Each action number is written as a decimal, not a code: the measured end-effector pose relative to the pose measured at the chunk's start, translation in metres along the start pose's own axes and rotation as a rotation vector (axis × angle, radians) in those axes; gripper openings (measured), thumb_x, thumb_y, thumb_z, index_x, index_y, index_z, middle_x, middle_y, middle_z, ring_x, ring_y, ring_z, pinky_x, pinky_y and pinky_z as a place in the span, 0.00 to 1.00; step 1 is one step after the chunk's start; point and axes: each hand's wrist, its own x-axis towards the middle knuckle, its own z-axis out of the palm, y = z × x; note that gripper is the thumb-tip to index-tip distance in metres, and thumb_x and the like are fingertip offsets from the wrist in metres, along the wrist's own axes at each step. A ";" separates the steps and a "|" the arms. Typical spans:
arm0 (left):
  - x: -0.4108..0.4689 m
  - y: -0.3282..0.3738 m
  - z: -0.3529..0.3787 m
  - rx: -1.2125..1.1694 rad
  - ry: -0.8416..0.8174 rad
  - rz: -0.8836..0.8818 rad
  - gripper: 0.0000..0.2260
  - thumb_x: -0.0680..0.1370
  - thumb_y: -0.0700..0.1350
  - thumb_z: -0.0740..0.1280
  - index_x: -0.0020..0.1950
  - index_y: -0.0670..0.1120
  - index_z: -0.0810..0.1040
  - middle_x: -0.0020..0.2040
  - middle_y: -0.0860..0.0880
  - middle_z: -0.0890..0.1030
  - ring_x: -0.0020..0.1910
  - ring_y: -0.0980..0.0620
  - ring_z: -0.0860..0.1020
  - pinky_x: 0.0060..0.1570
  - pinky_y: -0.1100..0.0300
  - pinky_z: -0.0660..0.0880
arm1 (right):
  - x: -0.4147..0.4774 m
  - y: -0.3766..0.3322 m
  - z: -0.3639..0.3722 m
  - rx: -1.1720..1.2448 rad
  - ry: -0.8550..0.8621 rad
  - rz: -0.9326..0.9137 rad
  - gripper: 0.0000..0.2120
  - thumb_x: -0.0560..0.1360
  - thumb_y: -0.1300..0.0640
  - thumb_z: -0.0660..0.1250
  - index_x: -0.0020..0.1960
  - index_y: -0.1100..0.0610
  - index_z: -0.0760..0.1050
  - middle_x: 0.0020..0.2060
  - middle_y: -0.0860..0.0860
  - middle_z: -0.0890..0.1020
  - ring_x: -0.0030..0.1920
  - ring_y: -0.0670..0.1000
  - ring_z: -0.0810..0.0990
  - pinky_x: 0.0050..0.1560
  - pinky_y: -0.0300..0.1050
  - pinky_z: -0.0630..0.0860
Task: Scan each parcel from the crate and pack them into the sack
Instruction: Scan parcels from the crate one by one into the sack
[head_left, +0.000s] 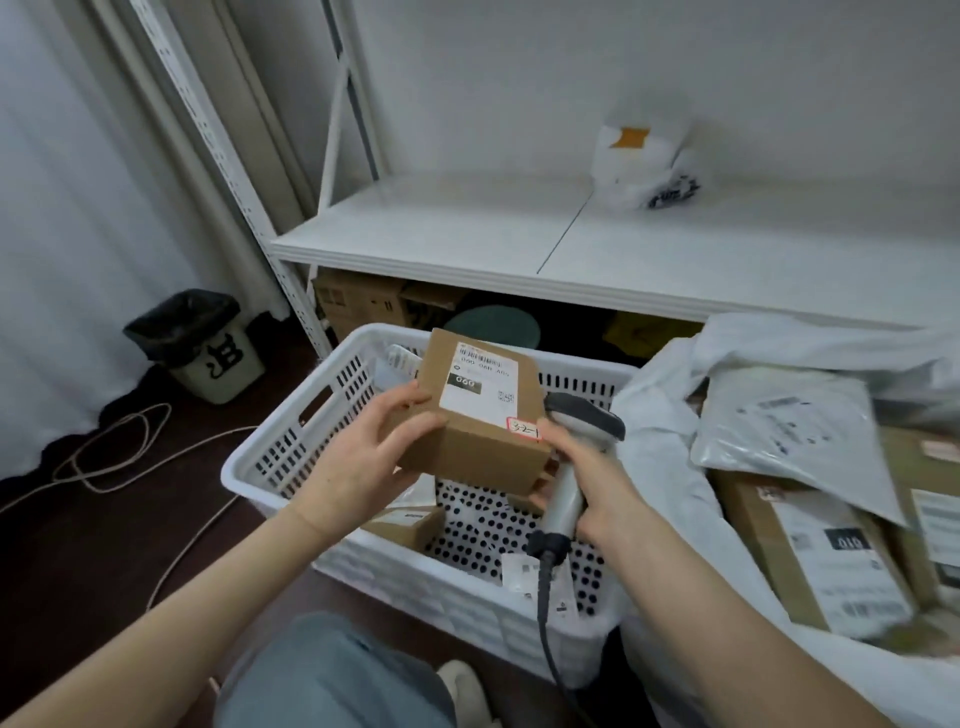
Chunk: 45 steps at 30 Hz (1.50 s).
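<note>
Head cam, looking down: our left hand (363, 457) grips the near-left corner of a plain brown cardboard parcel (478, 415), thumb across the top and fingers curled on the side, holding it tilted in the air above the crate (415, 587). A white label and a small red-edged sticker face up. Our right hand (597, 483) is wrapped round the smooth grey handle of the scanner (582, 421), whose dark head sits right against the parcel's right edge; its cord (544, 613) drops past the crate's near wall. The crate's white plastic, slotted sides and a floor full of round holes, with another small box (405, 525) and some flat packets inside. Its right side butts up against the floppy white sack (660, 447), already holding a crinkly grey mailer (789, 431) and a labelled carton (810, 551). The white shelf (441, 228) edge hangs just past the crate's far rim, so there's not much room back there. Left side is open dark floor, with a bag-lined bin (218, 364) well off in the corner.
</note>
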 end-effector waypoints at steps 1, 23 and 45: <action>-0.002 0.008 -0.002 -0.029 -0.009 -0.050 0.27 0.67 0.43 0.74 0.64 0.49 0.68 0.67 0.44 0.66 0.62 0.42 0.74 0.58 0.51 0.75 | -0.009 0.001 -0.002 0.006 0.017 -0.027 0.20 0.66 0.58 0.78 0.55 0.58 0.79 0.49 0.60 0.85 0.51 0.61 0.84 0.54 0.62 0.79; -0.022 0.071 0.019 -1.297 -0.021 -1.385 0.19 0.73 0.38 0.72 0.62 0.40 0.75 0.54 0.42 0.83 0.56 0.42 0.81 0.58 0.49 0.77 | -0.113 0.030 -0.053 -0.279 0.024 -0.400 0.10 0.72 0.59 0.74 0.50 0.63 0.80 0.29 0.50 0.81 0.27 0.44 0.77 0.32 0.36 0.76; -0.039 0.085 0.071 -1.314 -0.031 -1.340 0.23 0.71 0.38 0.74 0.64 0.40 0.74 0.55 0.43 0.83 0.56 0.42 0.81 0.62 0.45 0.74 | -0.145 0.061 -0.048 -0.365 0.031 -0.243 0.08 0.71 0.61 0.71 0.34 0.59 0.78 0.25 0.53 0.76 0.23 0.47 0.71 0.30 0.41 0.71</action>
